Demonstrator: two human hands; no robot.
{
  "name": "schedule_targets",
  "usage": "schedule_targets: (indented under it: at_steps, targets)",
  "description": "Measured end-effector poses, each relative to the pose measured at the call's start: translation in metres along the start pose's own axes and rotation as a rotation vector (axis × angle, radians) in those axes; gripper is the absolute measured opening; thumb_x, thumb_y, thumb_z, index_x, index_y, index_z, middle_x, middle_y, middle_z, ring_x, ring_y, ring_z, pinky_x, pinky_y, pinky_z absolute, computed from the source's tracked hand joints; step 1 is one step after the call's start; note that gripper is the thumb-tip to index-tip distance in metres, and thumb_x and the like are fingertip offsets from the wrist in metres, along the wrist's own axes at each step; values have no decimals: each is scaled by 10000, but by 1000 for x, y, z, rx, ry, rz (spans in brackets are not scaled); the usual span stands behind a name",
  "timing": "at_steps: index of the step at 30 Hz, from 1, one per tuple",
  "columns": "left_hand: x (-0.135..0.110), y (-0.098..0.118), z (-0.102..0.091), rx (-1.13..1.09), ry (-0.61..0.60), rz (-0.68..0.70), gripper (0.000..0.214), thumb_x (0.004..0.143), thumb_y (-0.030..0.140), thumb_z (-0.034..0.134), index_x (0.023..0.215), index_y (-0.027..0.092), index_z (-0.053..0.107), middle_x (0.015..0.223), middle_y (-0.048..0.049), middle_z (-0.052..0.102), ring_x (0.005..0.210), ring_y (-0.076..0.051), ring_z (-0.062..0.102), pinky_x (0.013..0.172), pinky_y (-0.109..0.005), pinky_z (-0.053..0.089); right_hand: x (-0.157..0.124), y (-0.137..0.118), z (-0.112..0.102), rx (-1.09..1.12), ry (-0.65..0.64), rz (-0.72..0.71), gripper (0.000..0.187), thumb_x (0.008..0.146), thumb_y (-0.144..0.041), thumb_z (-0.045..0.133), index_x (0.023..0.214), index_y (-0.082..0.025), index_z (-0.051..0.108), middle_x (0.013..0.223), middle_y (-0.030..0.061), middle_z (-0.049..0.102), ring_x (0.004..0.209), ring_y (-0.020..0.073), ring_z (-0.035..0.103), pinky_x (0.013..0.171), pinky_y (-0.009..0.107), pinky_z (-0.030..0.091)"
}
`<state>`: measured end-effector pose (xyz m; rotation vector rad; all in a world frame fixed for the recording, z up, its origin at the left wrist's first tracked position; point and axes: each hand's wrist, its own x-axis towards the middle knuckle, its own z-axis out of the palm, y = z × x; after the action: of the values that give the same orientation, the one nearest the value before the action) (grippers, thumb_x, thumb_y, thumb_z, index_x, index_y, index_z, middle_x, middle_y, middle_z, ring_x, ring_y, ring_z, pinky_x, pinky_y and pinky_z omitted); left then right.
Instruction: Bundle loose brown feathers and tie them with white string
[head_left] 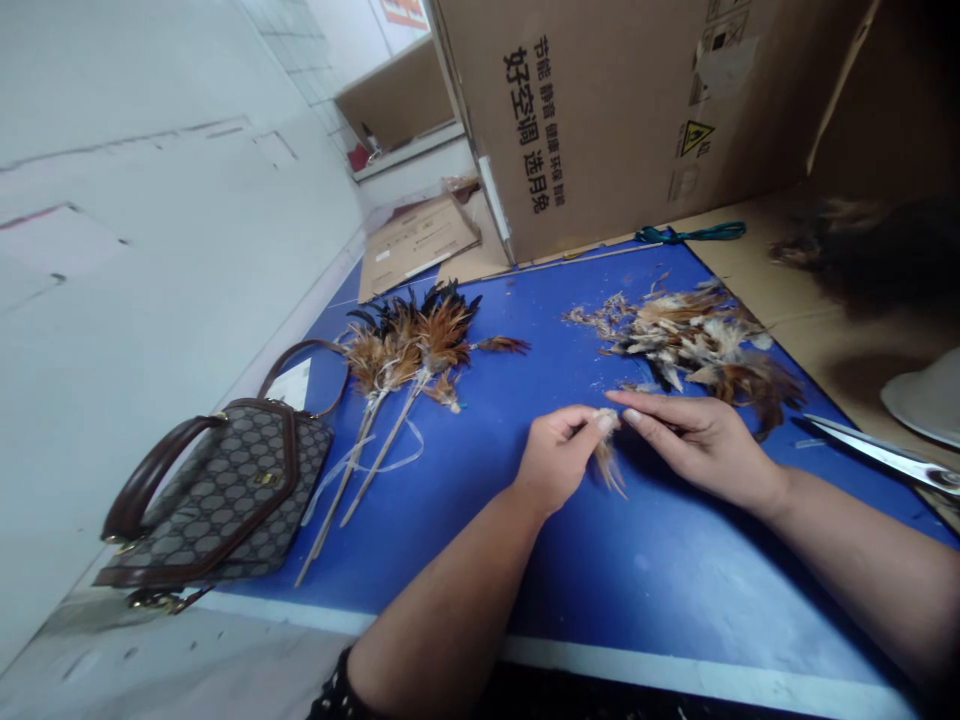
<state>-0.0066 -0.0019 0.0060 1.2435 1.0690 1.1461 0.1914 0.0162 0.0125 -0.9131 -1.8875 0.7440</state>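
Observation:
A small bunch of brown feathers (611,472) hangs tips down from my left hand (562,455). The thumb and forefinger of that hand are pinched round its pale, fluffy base. My right hand (697,440) meets it from the right, with forefinger and thumb closed together close to the base; whatever lies between them is too small to make out. Behind my right hand spreads a loose pile of feathers (686,330) in white, brown and black. To the left lie two feather dusters (420,350) with thin stick handles, and a small loose feather tuft (442,392) beside them.
A patterned handbag (225,490) stands at the table's left edge. Scissors (877,447) lie at the right. Behind the blue table (465,540) rises a large cardboard box (615,130), with a green cord (705,232) near its foot. Dark feathers (870,250) lie at far right.

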Motion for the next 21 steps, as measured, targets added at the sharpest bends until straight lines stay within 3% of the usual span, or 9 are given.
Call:
schedule_targets:
  at_steps: [5,8,11,15,17,21]
  targets:
    - [-3,5,1,-43,-73,-60,315,930,450,711,851,160,802,822,-66,754,710,-131,625,742,-273,504,-1,3,1,34,-91,-48,367,1018,-276,604,1356,-216,736,1009,45,838,899,190,803,851,281,649]
    - [-4,7,0,-16,-57,-84,309,916,439,723,805,158,790,713,-40,704,624,-108,563,644,-246,452,-1,3,1,51,-137,-19,355,1013,-300,614,1330,-226,755,1016,52,835,903,193,795,864,290,634]
    - [-4,6,2,-15,-34,-80,301,911,427,729,792,156,778,694,-36,694,606,-104,557,625,-243,451,-1,-1,0,170,-178,115,378,1009,-366,635,1342,-229,748,1017,61,823,912,200,773,865,306,617]
    - [-3,2,7,-161,55,-97,288,895,437,754,933,152,764,791,-62,751,669,-129,659,658,-254,505,-1,-3,-1,533,-136,359,520,1035,-495,570,1480,-235,632,775,21,688,657,149,615,613,284,534]
    - [-2,1,10,-237,113,-117,311,863,437,787,958,144,747,771,-51,734,679,-143,696,655,-255,519,1,-2,-1,751,-103,449,532,1027,-505,557,1480,-233,619,758,7,611,623,141,539,553,281,479]
    - [-1,0,12,-290,166,-101,307,847,413,803,943,131,733,784,-38,714,661,-138,701,674,-267,545,6,-1,0,902,-136,495,513,936,-339,662,1436,-233,633,932,47,674,756,166,597,673,314,529]
